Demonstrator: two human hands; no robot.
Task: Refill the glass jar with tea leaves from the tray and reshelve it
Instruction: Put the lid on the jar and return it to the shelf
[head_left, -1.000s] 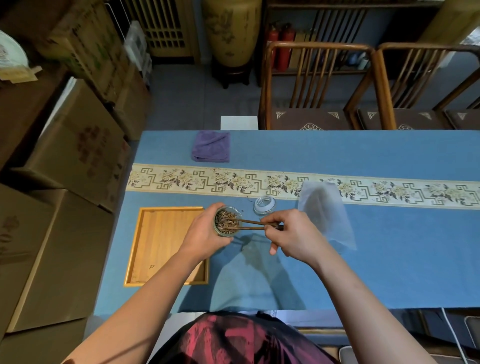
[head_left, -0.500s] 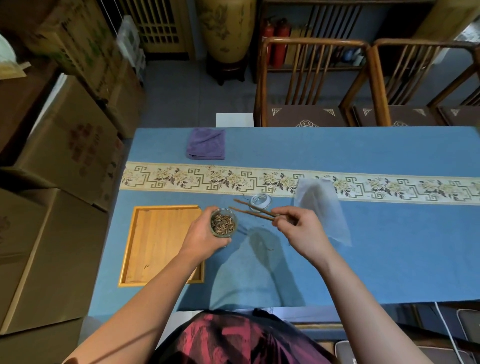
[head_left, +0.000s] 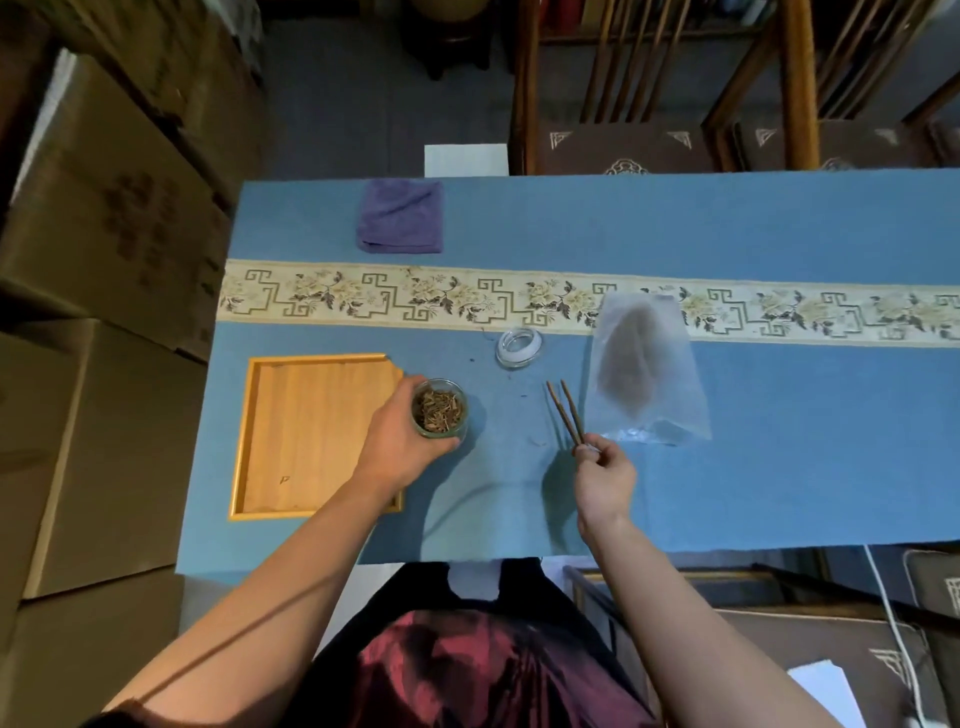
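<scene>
My left hand (head_left: 397, 441) grips the open glass jar (head_left: 439, 408), which stands on the blue tablecloth and is filled with brown tea leaves. To its left lies the wooden tray (head_left: 311, 436), with no leaves visible on it. My right hand (head_left: 605, 480) pinches the near end of wooden chopsticks (head_left: 563, 413); their tips point away from me, low over the cloth beside the plastic bag. The glass lid (head_left: 519, 347) lies apart, beyond the jar.
A clear plastic bag (head_left: 647, 371) holding dark tea lies right of the chopsticks. A folded purple cloth (head_left: 401, 215) sits at the table's far left. Cardboard boxes (head_left: 104, 234) stand left of the table, wooden chairs (head_left: 623, 104) beyond it.
The chopsticks have left the jar's mouth and swung right, toward the bag; my right hand moved right and nearer to me. My left hand has kept hold of the jar.
</scene>
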